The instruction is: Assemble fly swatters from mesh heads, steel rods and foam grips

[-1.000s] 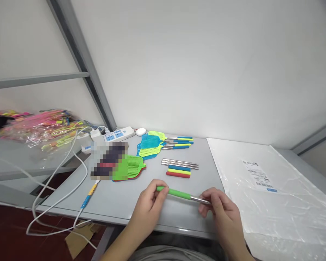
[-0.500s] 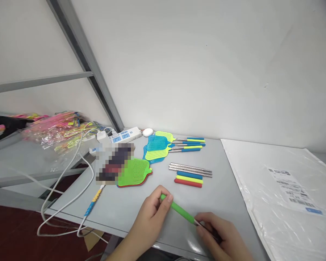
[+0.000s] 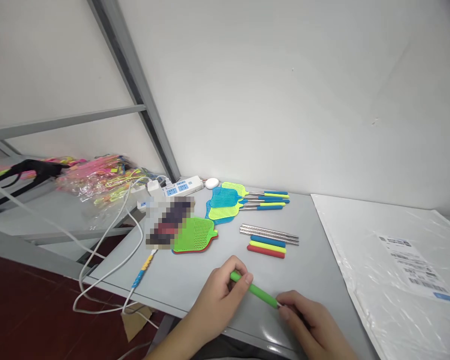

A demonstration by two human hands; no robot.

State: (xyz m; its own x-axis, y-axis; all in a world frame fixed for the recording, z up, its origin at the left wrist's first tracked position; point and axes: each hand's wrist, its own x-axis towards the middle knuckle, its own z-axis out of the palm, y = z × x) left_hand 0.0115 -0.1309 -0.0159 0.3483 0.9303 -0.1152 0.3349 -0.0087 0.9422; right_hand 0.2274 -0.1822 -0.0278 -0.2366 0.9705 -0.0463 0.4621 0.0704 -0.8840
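My left hand (image 3: pixel 225 290) pinches a green handle grip (image 3: pixel 261 295) close to its left end. At the grip's other end, my right hand (image 3: pixel 315 320) is closed around a metal rod (image 3: pixel 279 304), most of which is hidden by the fingers. Beyond my hands lie several bare metal rods (image 3: pixel 268 234), and in front of them a blue grip (image 3: pixel 268 241), a yellow grip (image 3: pixel 268 247) and a red grip (image 3: pixel 266 251). To their left rests a stack of loose swatter heads, with a green swatter head (image 3: pixel 195 234) on top.
Complete blue and yellow fly swatters (image 3: pixel 225 197) lie by the wall. A power strip (image 3: pixel 182 187), a white oval object (image 3: pixel 212 183) and a white cable (image 3: pixel 135 245) occupy the left. A white plastic package (image 3: pixel 378 260) covers the right side. Bagged items (image 3: pixel 101 180) sit on the neighbouring surface.
The view has shifted slightly left, so everything appears a little further right. Less of the rod shows between the green grip and my right hand. Both hands keep their hold.
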